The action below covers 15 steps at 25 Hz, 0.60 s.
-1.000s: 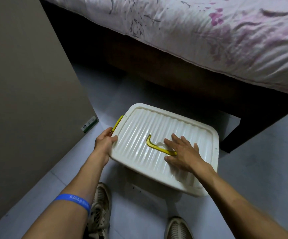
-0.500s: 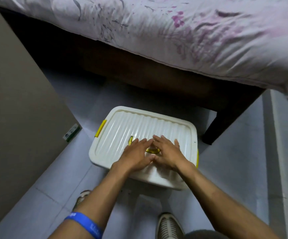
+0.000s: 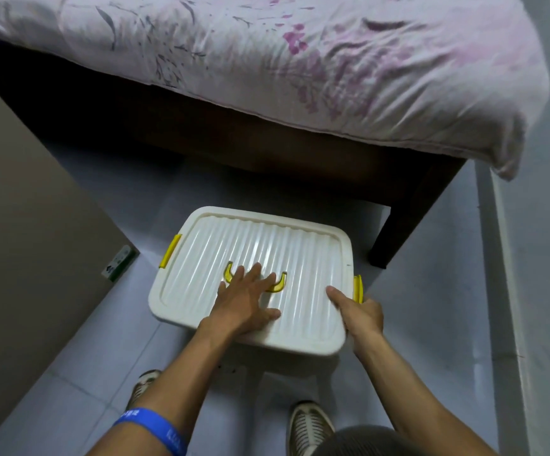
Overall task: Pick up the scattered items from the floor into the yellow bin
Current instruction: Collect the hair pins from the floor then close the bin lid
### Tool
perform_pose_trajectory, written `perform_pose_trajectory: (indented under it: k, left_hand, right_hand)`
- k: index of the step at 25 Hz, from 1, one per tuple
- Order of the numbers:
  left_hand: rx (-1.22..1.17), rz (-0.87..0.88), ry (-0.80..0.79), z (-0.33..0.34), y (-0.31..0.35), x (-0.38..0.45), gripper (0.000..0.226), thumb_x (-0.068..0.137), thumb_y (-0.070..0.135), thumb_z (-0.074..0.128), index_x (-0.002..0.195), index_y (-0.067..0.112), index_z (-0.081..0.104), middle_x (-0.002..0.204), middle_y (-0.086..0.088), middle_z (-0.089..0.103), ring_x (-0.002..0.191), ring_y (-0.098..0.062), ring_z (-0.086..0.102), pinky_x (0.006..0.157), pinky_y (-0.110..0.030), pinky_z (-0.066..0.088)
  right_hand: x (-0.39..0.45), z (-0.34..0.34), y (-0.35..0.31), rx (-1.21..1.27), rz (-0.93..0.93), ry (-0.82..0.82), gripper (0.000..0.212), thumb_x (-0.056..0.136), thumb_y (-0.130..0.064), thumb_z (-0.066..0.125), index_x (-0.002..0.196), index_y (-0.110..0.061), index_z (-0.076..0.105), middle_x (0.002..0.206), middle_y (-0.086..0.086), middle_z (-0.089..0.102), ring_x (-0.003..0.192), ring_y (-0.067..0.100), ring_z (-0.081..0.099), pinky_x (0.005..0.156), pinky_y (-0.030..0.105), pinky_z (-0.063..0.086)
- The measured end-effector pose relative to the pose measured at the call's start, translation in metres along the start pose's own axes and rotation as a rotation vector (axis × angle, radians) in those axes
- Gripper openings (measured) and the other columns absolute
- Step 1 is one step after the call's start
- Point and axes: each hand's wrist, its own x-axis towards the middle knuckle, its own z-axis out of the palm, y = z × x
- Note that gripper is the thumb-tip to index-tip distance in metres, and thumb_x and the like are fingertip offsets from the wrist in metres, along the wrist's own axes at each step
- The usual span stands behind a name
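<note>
Head view looks down on a white storage bin [image 3: 201, 311] with a ribbed white lid [image 3: 300, 258], standing on the pale tiled floor [image 3: 448, 324] just in front of a bed. The left hand [image 3: 245, 299] lies flat on the lid with its fingers [image 3: 255, 273] straight and spread, pressing down and grasping nothing; the fingertips cover the middle of the yellow handle [image 3: 278, 284] set into the lid, so only the handle's two curved ends show on either side of them. The right hand [image 3: 360, 312] sits at the bin's near right corner: its thumb lies on top of the lid, pointing left, while the other fingers curl down over the lid's right edge, touching the right yellow latch [image 3: 358, 287]. The left yellow latch [image 3: 170, 251] on the opposite side is untouched, well apart from both hands. The bed frame [image 3: 267, 143] is dark wood, with one leg [image 3: 395, 232] standing just beyond the bin's far right corner, and a pink floral bedsheet [image 3: 333, 60] hangs over its edge. A brown panel [image 3: 20, 225] rises at the left. A blue wristband [image 3: 155, 426] circles the left forearm, and two shoes [image 3: 308, 422] show at the near edge.
</note>
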Motion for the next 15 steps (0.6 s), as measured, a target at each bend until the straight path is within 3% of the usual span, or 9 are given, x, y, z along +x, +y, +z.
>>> perform_pose_trajectory:
  k: [3,7,11,13,15]
  left_hand:
    - [-0.007,0.003,0.006,0.002,0.0,0.0,0.075,0.088,0.056,0.058,0.151,0.041,0.021,0.165,0.005,-0.001,0.151,-0.026,-0.004,0.117,-0.057,0.009]
    - [-0.002,0.002,0.029,0.005,-0.001,0.001,0.074,0.087,0.055,0.059,0.15,0.04,0.023,0.164,0.005,0.001,0.151,-0.026,-0.004,0.117,-0.057,0.009]
    - [-0.024,0.002,0.003,-0.001,0.0,-0.004,0.072,0.089,0.054,0.058,0.151,0.039,0.023,0.165,0.004,0.0,0.151,-0.025,-0.004,0.118,-0.055,0.008]
    - [-0.13,-0.038,0.119,0.001,-0.003,-0.015,0.066,0.091,0.046,0.058,0.149,0.036,0.03,0.164,0.003,0.01,0.151,-0.022,0.006,0.12,-0.05,0.011]
    - [-0.261,-0.273,0.434,0.013,-0.013,-0.034,0.063,0.091,0.035,0.059,0.148,0.03,0.033,0.161,-0.002,0.018,0.148,-0.024,0.015,0.12,-0.048,0.014]
  right_hand:
    - [-0.018,0.013,-0.003,-0.29,-0.262,0.164,0.036,0.081,-0.037,0.071,0.107,-0.017,0.054,0.1,0.003,0.067,0.076,0.017,0.063,0.063,0.03,0.051]
    - [-0.031,0.012,0.004,-0.563,-0.516,0.175,0.039,0.092,-0.031,0.059,0.124,-0.012,0.048,0.108,0.008,0.064,0.093,0.029,0.062,0.08,0.039,0.053]
    - [-0.029,-0.004,-0.003,-0.735,-0.481,0.06,0.052,0.095,-0.039,0.055,0.136,-0.012,0.04,0.123,0.011,0.061,0.106,0.03,0.06,0.089,0.043,0.052]
    - [-0.041,-0.006,0.003,-0.899,-0.594,0.043,0.067,0.095,-0.042,0.053,0.147,-0.013,0.024,0.147,0.013,0.041,0.129,0.03,0.045,0.106,0.048,0.041]
    - [-0.06,-0.005,0.023,-1.049,-0.925,0.002,0.074,0.092,-0.044,0.055,0.152,-0.017,0.022,0.159,0.007,0.025,0.143,0.027,0.03,0.114,0.047,0.029]
